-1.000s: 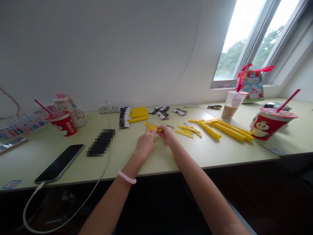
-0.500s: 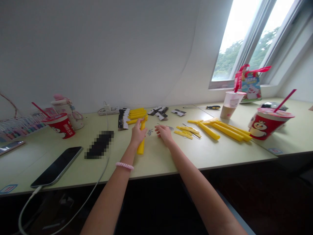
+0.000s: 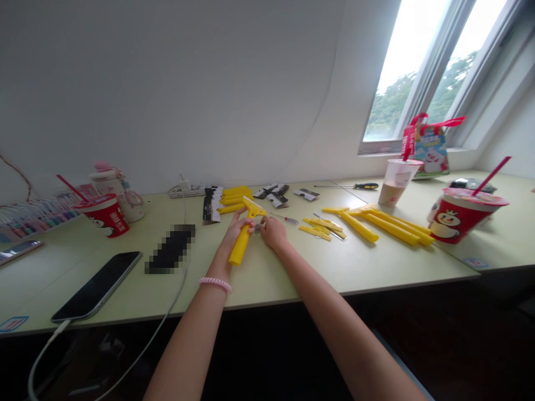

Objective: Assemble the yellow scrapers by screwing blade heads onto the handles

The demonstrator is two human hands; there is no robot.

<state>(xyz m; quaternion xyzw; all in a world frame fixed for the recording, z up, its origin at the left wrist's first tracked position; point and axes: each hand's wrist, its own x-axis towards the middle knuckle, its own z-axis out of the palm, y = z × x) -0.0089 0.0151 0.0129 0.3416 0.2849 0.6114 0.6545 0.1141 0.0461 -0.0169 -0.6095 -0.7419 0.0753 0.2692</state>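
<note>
My left hand (image 3: 234, 229) is wrapped round the handle of a yellow scraper (image 3: 239, 248), whose wide head points away from me with its flat face showing. My right hand (image 3: 273, 231) is just right of it, fingers drawn together over a small heap of screws (image 3: 257, 228); whatever is between the fingertips is too small to make out. Behind that hand lies a small screwdriver (image 3: 290, 220) with a clear-looking handle. To the right are flat yellow pieces with thin metal blades (image 3: 324, 227), and several yellow scraper handles (image 3: 393, 228) beyond them.
More yellow scrapers (image 3: 234, 195) lie behind my left hand beside black packaging cards (image 3: 212, 206). A longer screwdriver (image 3: 365, 186) rests near the wall. Drink cups (image 3: 453, 214) stand at right, another red cup (image 3: 104, 217) at left. A phone (image 3: 98, 284) with a cable lies front left.
The scraper's head has turned to face up more, with my left hand still round the handle. My right hand has moved left to the screws, its fingers closing and uncovering the small screwdriver.
</note>
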